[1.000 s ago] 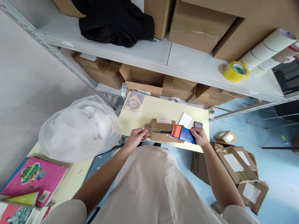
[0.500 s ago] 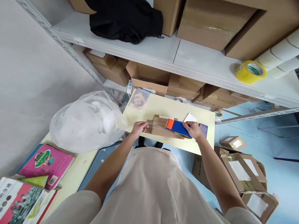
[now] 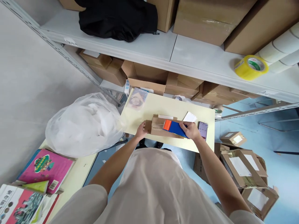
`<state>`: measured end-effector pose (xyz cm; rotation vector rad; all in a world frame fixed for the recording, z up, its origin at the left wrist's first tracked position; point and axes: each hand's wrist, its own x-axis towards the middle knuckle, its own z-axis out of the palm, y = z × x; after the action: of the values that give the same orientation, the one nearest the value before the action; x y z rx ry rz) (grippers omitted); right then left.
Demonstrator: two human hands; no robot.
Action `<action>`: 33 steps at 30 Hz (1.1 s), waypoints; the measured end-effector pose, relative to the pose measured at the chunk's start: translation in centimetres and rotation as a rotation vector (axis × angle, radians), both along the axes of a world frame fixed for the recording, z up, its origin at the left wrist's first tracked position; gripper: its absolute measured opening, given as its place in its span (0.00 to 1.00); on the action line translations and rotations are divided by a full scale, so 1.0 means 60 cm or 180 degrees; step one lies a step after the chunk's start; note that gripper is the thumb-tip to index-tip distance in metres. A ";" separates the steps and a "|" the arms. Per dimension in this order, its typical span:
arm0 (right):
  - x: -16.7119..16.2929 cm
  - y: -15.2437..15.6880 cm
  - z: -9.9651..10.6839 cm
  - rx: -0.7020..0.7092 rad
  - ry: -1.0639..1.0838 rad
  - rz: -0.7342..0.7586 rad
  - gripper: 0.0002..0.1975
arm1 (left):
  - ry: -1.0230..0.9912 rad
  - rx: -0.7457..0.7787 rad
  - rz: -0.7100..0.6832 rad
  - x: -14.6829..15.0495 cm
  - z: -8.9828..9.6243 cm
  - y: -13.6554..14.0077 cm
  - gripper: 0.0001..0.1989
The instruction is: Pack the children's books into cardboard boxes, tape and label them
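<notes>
My right hand (image 3: pixel 190 130) is closed round a blue and orange tape dispenser (image 3: pixel 175 128). The dispenser's orange end rests on top of a small cardboard box (image 3: pixel 157 131) lying on the cream table. At the box's left end, my left hand (image 3: pixel 141 130) grips the brown end flap (image 3: pixel 148 127), its fingers partly hidden. Clear tape runs over the box top to the left of the dispenser. A phone (image 3: pixel 202 130) and a white card (image 3: pixel 190 117) lie just beyond my right hand.
A clear bag of white packing material (image 3: pixel 84 124) stands left, above some books (image 3: pixel 45 168). Shelves behind hold cartons, a black garment (image 3: pixel 119 18) and a yellow tape roll (image 3: pixel 251 67). Cartons (image 3: pixel 243 168) are piled on the floor at right. A flat plastic packet (image 3: pixel 137 99) lies on the table.
My left hand has gone from pinching at the tape's end to gripping the box's left flap. The dispenser in my right hand has shifted slightly left along the box.
</notes>
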<state>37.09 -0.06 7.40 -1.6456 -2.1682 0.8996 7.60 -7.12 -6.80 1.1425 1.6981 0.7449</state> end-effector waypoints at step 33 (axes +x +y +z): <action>0.126 0.079 -0.008 -0.0278 -0.1400 0.0590 0.25 | 0.2536 0.1289 -0.2896 -0.078 0.118 0.096 0.59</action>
<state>44.65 4.70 6.94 -1.8486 -2.6422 0.7401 2.93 -1.35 0.25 2.4829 1.3534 0.0126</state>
